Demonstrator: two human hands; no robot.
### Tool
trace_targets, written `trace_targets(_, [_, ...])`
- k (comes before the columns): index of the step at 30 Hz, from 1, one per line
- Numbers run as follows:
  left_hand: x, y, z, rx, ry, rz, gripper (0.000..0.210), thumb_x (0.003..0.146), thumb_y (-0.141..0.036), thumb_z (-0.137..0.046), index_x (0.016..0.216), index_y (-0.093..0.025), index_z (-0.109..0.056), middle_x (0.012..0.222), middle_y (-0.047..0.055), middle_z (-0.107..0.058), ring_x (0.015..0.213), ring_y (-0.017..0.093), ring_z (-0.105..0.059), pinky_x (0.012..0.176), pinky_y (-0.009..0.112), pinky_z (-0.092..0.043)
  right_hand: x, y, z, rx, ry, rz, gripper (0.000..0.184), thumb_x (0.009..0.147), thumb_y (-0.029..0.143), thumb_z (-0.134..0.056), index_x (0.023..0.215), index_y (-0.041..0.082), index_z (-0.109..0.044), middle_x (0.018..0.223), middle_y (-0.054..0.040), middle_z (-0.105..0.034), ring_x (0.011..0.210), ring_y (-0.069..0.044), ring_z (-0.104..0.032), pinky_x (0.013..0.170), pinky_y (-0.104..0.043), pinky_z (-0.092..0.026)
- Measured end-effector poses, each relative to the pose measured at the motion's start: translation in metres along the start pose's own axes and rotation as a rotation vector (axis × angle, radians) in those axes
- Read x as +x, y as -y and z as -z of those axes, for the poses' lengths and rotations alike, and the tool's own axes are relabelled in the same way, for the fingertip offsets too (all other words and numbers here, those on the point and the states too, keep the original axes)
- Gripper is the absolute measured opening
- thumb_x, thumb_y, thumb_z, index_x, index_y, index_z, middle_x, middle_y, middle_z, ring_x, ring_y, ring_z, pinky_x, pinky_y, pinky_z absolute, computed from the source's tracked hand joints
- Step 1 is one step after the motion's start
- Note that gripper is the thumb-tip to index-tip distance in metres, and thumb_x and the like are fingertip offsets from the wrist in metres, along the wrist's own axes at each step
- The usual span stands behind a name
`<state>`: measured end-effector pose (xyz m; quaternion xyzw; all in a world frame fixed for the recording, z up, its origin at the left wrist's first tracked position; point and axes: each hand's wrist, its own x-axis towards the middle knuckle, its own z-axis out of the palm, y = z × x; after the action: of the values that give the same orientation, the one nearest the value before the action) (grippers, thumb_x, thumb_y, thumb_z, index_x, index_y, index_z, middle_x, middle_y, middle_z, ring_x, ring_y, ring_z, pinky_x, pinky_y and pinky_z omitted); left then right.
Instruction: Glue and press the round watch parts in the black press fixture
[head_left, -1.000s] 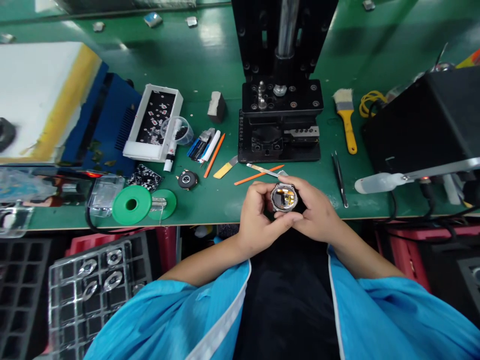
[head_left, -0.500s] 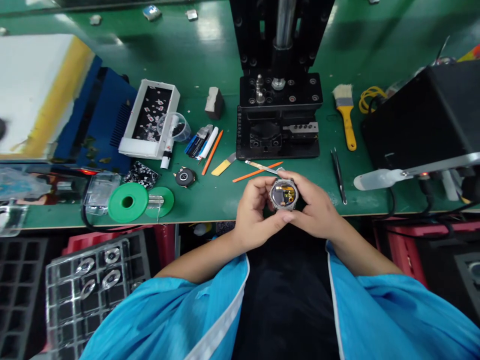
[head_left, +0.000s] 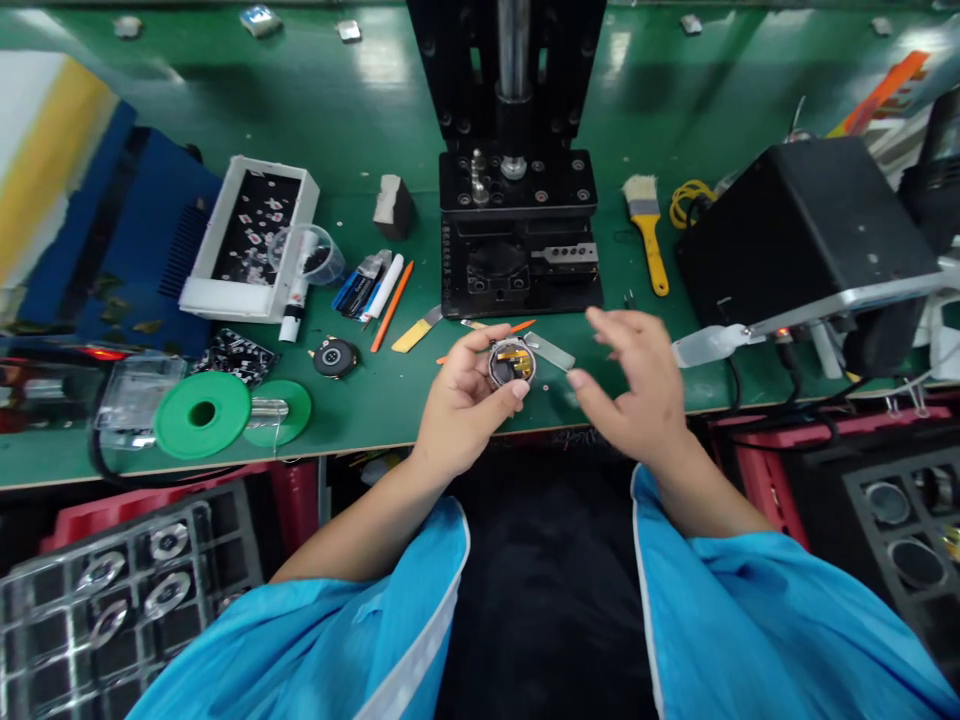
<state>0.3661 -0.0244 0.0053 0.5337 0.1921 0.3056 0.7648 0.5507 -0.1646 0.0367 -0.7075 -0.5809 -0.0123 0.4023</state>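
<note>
A round watch case (head_left: 513, 364) with its inside exposed, showing gold flex cable and dark parts, is pinched between the thumb and fingers of my left hand (head_left: 461, 410). To its right, my right hand (head_left: 637, 385) is off the case, fingers apart and nothing visible in them. The tips of black tweezers (head_left: 628, 299) show just above that hand; the rest is hidden. Between my hands lies a translucent flat strip (head_left: 553, 353). An orange stick (head_left: 523, 326), partly covered, lies behind the watch case. A yellow-handled blade (head_left: 417, 330) rests to the left.
A black press (head_left: 520, 300) stands behind my hands. Left are a round black watch part (head_left: 334, 357), a green spool (head_left: 202, 414) and a white tray (head_left: 240, 300) of small pieces. Right are a yellow brush (head_left: 654, 255) and a black box (head_left: 810, 230).
My right hand has let go of the watch case and moved right, over the tweezers. My left hand still holds the case. The whole view has shifted, with the bench appearing further left.
</note>
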Motion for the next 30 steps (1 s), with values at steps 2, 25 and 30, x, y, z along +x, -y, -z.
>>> trace_targets(2, [0.002,-0.001,0.006,0.028,-0.006,-0.022,0.064,0.089,-0.028,-0.098,0.143,-0.027,-0.065,0.116,0.006,-0.076,0.080,0.011,-0.070,0.065,0.020,-0.058,-0.004,0.000,0.008,-0.088,-0.032,-0.166,0.061,0.106,0.039,-0.069,0.165,0.029,-0.056,0.154,-0.0184,-0.060,0.129,-0.037,-0.072,0.106,-0.064,-0.070])
trace_targets(25, [0.009,0.004,0.008,0.195,0.064,-0.095,0.066,0.091,-0.032,-0.093,0.148,-0.030,-0.060,0.123,0.008,-0.075,0.097,0.019,-0.075,0.079,0.030,-0.064,-0.018,-0.007,0.015,0.062,-0.044,-0.214,0.024,0.112,0.026,-0.057,0.119,0.028,-0.080,0.112,-0.0074,-0.077,0.105,-0.025,-0.077,0.090,-0.046,-0.067])
trace_targets(30, [0.015,0.009,0.008,0.250,0.047,-0.135,0.068,0.091,-0.039,-0.094,0.149,-0.029,-0.061,0.127,0.010,-0.075,0.100,0.022,-0.077,0.076,0.031,-0.063,-0.015,-0.004,-0.008,0.428,-0.027,-0.161,0.023,0.109,0.031,-0.066,0.132,0.032,-0.071,0.120,-0.0055,-0.066,0.089,-0.018,-0.071,0.074,-0.039,-0.065])
